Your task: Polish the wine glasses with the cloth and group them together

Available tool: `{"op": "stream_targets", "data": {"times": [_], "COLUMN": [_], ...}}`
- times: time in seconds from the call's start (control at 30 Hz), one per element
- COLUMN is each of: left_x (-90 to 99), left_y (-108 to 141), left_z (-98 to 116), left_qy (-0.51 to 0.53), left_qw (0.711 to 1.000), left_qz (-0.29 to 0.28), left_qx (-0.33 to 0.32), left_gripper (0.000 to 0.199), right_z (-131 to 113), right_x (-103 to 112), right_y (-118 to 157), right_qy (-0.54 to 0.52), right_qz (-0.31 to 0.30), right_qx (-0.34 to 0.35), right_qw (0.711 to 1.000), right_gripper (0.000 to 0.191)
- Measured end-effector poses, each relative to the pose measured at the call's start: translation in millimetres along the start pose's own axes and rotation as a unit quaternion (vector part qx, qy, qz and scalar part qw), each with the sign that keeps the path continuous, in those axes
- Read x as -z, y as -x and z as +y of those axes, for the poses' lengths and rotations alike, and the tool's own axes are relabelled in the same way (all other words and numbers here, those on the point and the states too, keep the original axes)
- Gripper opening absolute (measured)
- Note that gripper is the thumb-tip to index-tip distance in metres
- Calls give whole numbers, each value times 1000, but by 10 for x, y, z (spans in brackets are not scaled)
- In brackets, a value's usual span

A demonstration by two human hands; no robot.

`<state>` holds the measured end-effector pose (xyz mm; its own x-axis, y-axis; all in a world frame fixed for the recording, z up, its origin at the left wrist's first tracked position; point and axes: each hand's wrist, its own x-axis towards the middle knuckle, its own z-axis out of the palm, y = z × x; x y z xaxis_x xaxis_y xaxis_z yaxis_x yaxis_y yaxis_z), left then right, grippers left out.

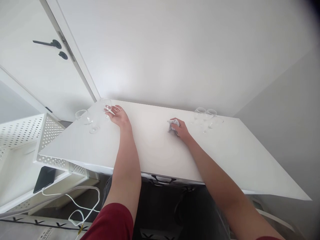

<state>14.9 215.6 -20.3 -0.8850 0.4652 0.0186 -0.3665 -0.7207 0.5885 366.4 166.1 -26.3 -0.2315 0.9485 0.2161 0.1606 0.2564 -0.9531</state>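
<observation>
My left hand (119, 115) is at the far left of the white tabletop, palm turned up and fingers spread, beside a clear stemmed glass (106, 102). Its fingertips overlap the glass's outline; whether they touch it I cannot tell. Another stemmed glass (85, 116) stands nearer the left edge, its round foot faintly visible. Near the middle of the tabletop, my right hand (182, 128) is closed around a crumpled light grey cloth (173, 125). Part of the cloth sticks out past the fingers.
To the right, stemmed glasses (200, 114) stand close together on the white table (155, 150), near the wall. A perforated white cart (47, 136) adjoins the left end, with a dark phone-like device (45, 179) and a white cable (75, 200) below. Black drawer handles (163, 180) show underneath.
</observation>
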Motion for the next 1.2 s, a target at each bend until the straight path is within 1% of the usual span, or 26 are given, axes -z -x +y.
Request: {"op": "stream_targets", "data": {"times": [0.07,0.13,0.23,0.33,0.43,0.57,0.6,0.7,0.8,0.9,1.0,1.1,1.2], "left_x": [-75,-146,-224,-260,-284,-343,-363,-424,-471,-498,-502,-489,-474], "left_y": [94,199,336,430,516,719,790,1021,1217,1338,1395,1417,1431], "left_z": [-63,-136,-249,-341,-413,-501,-518,-550,-565,-594,-642,-679,-695], "left_qy": [54,102,142,153,142,103,98,84,36,-25,-76,-128,-181], "left_qw": [997,989,972,959,956,951,947,929,912,894,873,869,875], "left_qz": [-28,-57,-96,-128,-148,-184,-199,-251,-297,-348,-400,-429,-426], "left_qx": [43,93,160,199,210,224,232,260,282,283,267,211,142], "left_gripper": [43,39,34,29,29,28,26,22,21,26,41,45,39], "right_z": [4,17,36,29,4,-19,-18,4,55,113,148,153,142], "right_x": [-3,-9,-22,-34,-23,11,16,20,21,26,35,49,60], "right_y": [-15,-33,-56,-72,-82,-96,-102,-129,-163,-193,-209,-210,-205], "right_qy": [-103,-177,-238,-279,-309,-354,-362,-396,-415,-396,-382,-376,-354], "right_qz": [5,5,20,36,46,9,12,58,120,164,188,213,246], "right_qx": [-11,-20,-16,-32,-54,-99,-107,-112,-89,-84,-101,-73,-30], "right_qw": [995,984,971,959,948,930,926,909,897,900,899,899,902], "right_gripper": [30,32,31,32,27,21,19,19,32,40,38,36,35]}}
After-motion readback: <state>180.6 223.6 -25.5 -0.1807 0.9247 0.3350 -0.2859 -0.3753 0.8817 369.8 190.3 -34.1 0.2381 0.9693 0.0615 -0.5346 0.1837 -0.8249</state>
